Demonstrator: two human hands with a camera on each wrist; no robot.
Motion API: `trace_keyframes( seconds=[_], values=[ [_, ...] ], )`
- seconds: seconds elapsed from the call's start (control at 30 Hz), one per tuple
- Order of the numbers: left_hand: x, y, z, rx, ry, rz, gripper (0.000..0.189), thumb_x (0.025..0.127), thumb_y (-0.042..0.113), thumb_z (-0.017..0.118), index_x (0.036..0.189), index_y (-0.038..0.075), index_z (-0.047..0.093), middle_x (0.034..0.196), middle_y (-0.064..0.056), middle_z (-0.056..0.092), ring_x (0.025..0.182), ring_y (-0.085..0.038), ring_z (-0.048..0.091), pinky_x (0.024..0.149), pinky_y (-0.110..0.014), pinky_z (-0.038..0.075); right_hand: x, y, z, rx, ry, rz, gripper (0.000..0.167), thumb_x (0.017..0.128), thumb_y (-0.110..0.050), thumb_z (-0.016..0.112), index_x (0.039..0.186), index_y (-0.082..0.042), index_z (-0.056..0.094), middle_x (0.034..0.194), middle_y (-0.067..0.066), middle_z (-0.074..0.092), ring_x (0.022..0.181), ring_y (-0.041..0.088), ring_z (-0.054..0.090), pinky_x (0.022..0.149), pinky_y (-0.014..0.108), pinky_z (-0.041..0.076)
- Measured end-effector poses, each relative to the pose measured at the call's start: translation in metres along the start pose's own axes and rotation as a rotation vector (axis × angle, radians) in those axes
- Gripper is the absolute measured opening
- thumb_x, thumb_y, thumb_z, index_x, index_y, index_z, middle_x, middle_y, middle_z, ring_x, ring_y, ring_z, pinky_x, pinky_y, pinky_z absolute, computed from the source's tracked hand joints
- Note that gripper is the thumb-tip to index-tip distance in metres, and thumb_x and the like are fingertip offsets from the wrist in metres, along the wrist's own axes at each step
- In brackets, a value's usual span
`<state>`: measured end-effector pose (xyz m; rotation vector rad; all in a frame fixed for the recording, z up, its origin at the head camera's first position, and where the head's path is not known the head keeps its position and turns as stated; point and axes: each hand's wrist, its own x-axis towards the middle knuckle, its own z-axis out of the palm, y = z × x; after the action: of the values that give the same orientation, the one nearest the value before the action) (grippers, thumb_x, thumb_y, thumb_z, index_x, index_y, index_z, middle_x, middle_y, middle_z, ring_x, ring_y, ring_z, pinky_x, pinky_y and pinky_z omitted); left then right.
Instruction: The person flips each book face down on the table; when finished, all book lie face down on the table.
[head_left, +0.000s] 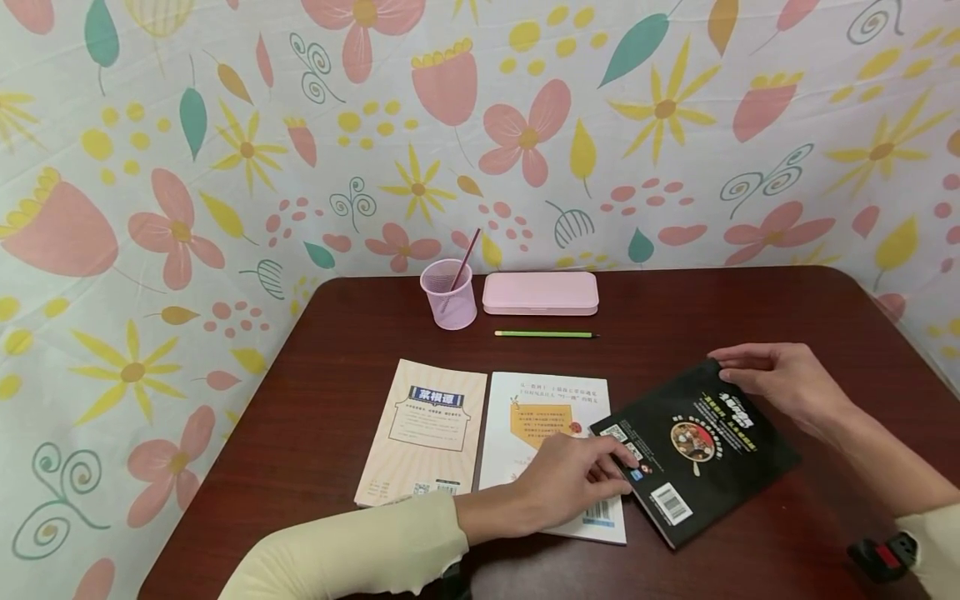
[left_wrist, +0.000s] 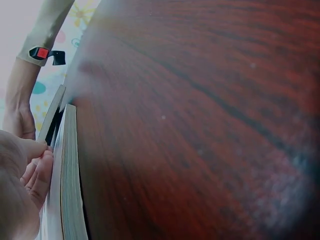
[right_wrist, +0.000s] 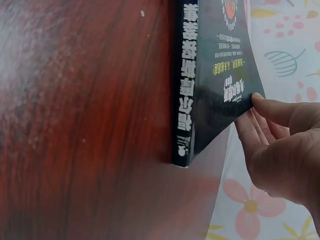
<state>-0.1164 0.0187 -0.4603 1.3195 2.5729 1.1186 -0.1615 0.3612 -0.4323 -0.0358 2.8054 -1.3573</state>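
A black book [head_left: 727, 467] with white and yellow print and a round food picture lies slanted on the right. My right hand [head_left: 798, 385] pinches its far corner between thumb and fingers; in the right wrist view that corner of the black book [right_wrist: 215, 100] is raised, its spine towards the table. At the opposite end, my left hand [head_left: 566, 483] pinches the edge, thumb on the cover. Beneath my left hand and wrist is a white book [head_left: 551, 387] with an orange panel, partly covered. To its left lies a beige book [head_left: 384, 450] with a blue title block.
Behind the books, a green pencil [head_left: 543, 334] lies crosswise on the dark wooden table [head_left: 337, 333]. A pink pencil case [head_left: 540, 292] and a pink mesh cup [head_left: 453, 308] holding a dark red pencil [head_left: 469, 250] stand farther back. Floral cloth [head_left: 300, 150] hangs behind the table.
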Motion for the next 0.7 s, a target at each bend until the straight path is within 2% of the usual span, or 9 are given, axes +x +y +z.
trace_keyframes(
  seconds=[0.2, 0.3, 0.47, 0.7],
  values=[
    [0.000, 0.000, 0.001, 0.028, -0.011, 0.006, 0.012, 0.095, 0.019, 0.083, 0.105, 0.015, 0.079, 0.090, 0.012, 0.079, 0.079, 0.025, 0.055, 0.074, 0.000, 0.045, 0.002, 0.002, 0.004, -0.022, 0.003, -0.010, 0.035, 0.105, -0.016, 0.069, 0.135, 0.003, 0.070, 0.139, 0.031, 0.062, 0.093, -0.012, 0.059, 0.072, 0.017, 0.057],
    [-0.001, -0.001, 0.000, -0.018, -0.013, 0.005, 0.012, 0.096, 0.018, 0.083, 0.106, 0.015, 0.080, 0.090, 0.012, 0.078, 0.078, 0.023, 0.055, 0.073, -0.001, 0.047, 0.003, 0.002, 0.006, -0.053, 0.013, -0.019, 0.034, 0.105, -0.018, 0.071, 0.134, 0.001, 0.072, 0.137, 0.031, 0.064, 0.092, -0.009, 0.058, 0.069, 0.020, 0.056],
    [-0.005, -0.003, -0.002, -0.150, -0.022, -0.012, 0.013, 0.096, 0.014, 0.082, 0.108, 0.013, 0.080, 0.091, 0.009, 0.078, 0.078, 0.019, 0.058, 0.073, -0.006, 0.051, 0.005, 0.001, 0.010, -0.089, 0.022, -0.047, 0.033, 0.103, -0.018, 0.073, 0.131, 0.000, 0.074, 0.133, 0.030, 0.067, 0.086, 0.002, 0.062, 0.063, 0.025, 0.051],
    [-0.007, -0.004, -0.007, -0.290, -0.039, -0.039, 0.017, 0.095, 0.010, 0.082, 0.111, 0.008, 0.079, 0.093, 0.006, 0.079, 0.081, 0.017, 0.061, 0.076, -0.012, 0.056, 0.008, -0.001, 0.015, -0.209, 0.076, -0.146, 0.029, 0.097, -0.014, 0.080, 0.123, -0.002, 0.079, 0.119, 0.025, 0.075, 0.087, -0.013, 0.057, 0.064, 0.019, 0.050]
  ],
)
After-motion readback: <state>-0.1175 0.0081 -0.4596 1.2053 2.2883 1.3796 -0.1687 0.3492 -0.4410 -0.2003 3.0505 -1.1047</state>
